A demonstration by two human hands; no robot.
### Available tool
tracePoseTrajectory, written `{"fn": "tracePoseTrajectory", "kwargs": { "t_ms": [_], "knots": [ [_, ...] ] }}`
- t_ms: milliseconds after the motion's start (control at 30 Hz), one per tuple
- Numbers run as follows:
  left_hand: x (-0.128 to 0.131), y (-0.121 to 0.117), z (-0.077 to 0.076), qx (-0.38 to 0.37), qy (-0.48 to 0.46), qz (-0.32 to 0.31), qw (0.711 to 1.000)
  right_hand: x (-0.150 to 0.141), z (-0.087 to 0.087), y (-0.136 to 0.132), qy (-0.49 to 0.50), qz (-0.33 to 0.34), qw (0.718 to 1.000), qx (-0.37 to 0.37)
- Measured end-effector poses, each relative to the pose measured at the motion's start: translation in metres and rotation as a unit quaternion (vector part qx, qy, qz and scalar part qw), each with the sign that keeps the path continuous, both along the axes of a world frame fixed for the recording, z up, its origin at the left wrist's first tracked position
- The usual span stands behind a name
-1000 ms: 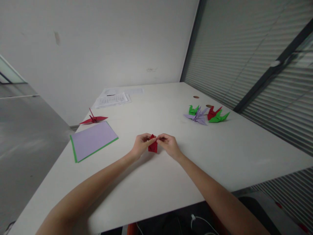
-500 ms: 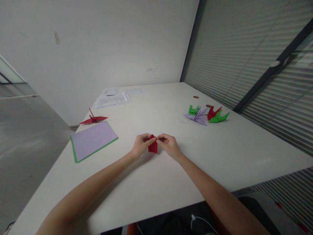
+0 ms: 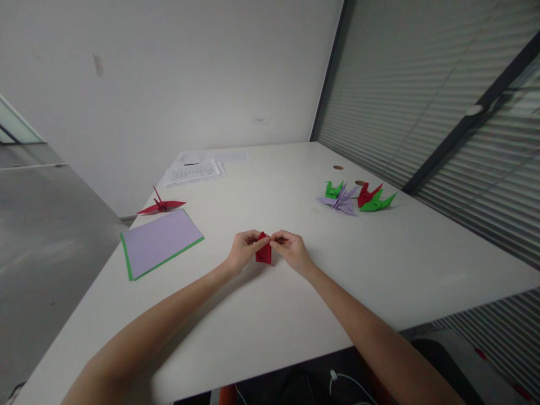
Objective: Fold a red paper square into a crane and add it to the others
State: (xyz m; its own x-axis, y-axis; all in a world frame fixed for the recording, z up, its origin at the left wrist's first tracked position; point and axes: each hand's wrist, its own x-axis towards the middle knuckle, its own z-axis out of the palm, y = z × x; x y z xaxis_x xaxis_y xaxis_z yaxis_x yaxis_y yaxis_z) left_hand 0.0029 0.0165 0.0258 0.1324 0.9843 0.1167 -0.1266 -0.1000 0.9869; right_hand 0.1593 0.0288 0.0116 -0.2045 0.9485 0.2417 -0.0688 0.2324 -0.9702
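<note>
A small folded piece of red origami paper is held up just above the white table, in the middle of the head view. My left hand pinches it from the left, thumb across its front near the top. From the other side, my right hand grips its upper right edge between thumb and fingertips. The fingertips of both hands nearly meet there and cover part of the folds. The lower part of the paper hangs free below my thumbs.
Left lie a red paper crane and a stack of purple and green sheets. Printed papers lie farther back. On the right sit a purple crane, green cranes and a red one, near the blinds.
</note>
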Motion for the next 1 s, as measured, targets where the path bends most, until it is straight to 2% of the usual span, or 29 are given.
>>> {"fn": "tracePoseTrajectory", "kwargs": {
  "t_ms": [1000],
  "knots": [
    [-0.0002,-0.0003,0.0013,-0.003,0.007,0.003,1.000,-0.0009,-0.0027,0.0013,0.015,-0.001,1.000,-0.009]
  ]
}}
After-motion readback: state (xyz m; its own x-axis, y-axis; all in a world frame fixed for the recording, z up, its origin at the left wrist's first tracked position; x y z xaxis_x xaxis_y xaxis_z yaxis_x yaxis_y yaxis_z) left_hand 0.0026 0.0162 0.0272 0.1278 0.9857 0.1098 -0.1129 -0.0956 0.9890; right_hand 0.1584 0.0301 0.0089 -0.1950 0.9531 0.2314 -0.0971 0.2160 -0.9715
